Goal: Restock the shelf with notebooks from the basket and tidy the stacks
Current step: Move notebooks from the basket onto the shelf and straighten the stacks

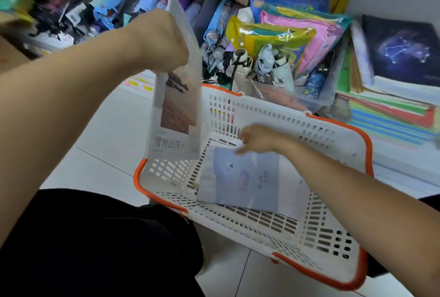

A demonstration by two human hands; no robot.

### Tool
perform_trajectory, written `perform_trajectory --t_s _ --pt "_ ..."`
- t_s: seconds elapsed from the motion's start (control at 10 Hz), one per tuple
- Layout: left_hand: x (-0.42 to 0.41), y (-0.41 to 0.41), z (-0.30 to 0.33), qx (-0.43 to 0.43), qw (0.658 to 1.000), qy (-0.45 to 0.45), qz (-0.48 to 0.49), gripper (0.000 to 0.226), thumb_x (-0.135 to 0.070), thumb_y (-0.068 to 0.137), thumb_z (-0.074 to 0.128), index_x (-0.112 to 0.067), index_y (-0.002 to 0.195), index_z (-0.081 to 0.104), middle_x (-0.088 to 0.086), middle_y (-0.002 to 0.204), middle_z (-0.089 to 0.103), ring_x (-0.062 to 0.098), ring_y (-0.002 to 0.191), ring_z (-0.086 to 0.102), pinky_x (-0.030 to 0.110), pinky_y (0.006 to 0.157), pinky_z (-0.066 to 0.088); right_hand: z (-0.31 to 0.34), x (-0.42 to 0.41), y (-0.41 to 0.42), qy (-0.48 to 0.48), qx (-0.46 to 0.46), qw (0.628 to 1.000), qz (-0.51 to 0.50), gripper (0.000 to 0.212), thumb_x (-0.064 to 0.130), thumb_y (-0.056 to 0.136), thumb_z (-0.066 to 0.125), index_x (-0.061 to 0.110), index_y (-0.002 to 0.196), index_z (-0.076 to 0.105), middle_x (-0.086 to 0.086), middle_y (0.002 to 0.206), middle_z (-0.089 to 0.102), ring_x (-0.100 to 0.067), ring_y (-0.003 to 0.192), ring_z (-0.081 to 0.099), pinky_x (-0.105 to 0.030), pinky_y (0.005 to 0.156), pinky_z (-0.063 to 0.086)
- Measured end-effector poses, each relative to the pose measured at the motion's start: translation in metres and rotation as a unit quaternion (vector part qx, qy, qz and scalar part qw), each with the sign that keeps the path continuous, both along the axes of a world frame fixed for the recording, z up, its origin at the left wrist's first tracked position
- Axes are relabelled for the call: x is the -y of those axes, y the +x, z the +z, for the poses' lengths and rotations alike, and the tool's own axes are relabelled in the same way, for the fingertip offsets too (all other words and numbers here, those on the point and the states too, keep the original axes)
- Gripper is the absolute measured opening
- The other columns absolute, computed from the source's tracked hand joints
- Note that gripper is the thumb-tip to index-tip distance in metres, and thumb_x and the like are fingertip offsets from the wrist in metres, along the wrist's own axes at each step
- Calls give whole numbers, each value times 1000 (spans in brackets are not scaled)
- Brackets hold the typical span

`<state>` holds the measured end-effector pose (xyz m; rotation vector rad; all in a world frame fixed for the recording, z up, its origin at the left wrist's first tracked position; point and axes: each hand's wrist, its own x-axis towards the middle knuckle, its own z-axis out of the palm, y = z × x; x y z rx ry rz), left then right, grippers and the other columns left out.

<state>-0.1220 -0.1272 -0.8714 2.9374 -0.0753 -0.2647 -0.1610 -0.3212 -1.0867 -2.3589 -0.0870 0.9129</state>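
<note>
— In the basket (309, 125), near its far wall, my right hand (258, 140) reaches for the blue notebook (242, 177) lying flat on the bottom; whether its fingers are clamped yet, I cannot tell.

— And the left?

— My left hand (162, 39) grips the white notebook (176, 111) upright above the basket's left end. I'd lift the blue one by its far edge, then stack both squarely on the shelf stacks (392, 96) at the right.

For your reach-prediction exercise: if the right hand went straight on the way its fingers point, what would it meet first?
Probably the blue notebook lying in the basket: the right hand hovers at its top edge, fingers pointing down-left. Depth is unclear; it may already touch.
</note>
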Motion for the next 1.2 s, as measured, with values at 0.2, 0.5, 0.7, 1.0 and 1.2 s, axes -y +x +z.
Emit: perform_trajectory --t_s 0.2,0.5,0.7,1.0,1.2 --pt "-22 15 -10 -39 996 49 -59 20 -14 90 61 -13 107 72 1 80 63 20 66 55 23 62 42 -133 37 -43 -203 6 979 33 139 54 56 89 12 156 3 -5 163 9 -28 150 8 -50 118 24" --pt "-25 15 -13 -13 989 81 -123 40 -9 92 51 -22 128 63 4 134 57 25 114 52 25 87 33 -155 42 -40 -283 26 959 8 124 62 44 90 15 141 28 -13 144 29 -33 136 33 -46 109 36" --pt "-23 12 -13 -20 986 104 -129 42 -8 92 51 -22 130 61 5 140 53 28 125 49 33 101 37 -160 59 -52 -236 -40 968 -69 107 59 45 90 16 126 35 -15 139 29 -36 126 39 -46 95 48" --pt "-19 15 -16 -32 987 108 -117 43 -7 93 51 -22 132 60 7 149 43 30 129 45 30 96 38 -95 51 -27 -24 -90 994 -53 28 29 91 70 15 113 61 -1 110 59 -19 97 58 -26 72 48" --pt "-57 21 -7 -59 990 105 -77 55 1 88 46 -20 139 53 10 150 40 30 135 39 36 107 35 9 44 6 200 -58 967 -144 25 20 92 68 18 117 68 1 117 71 -21 107 67 -35 91 54"
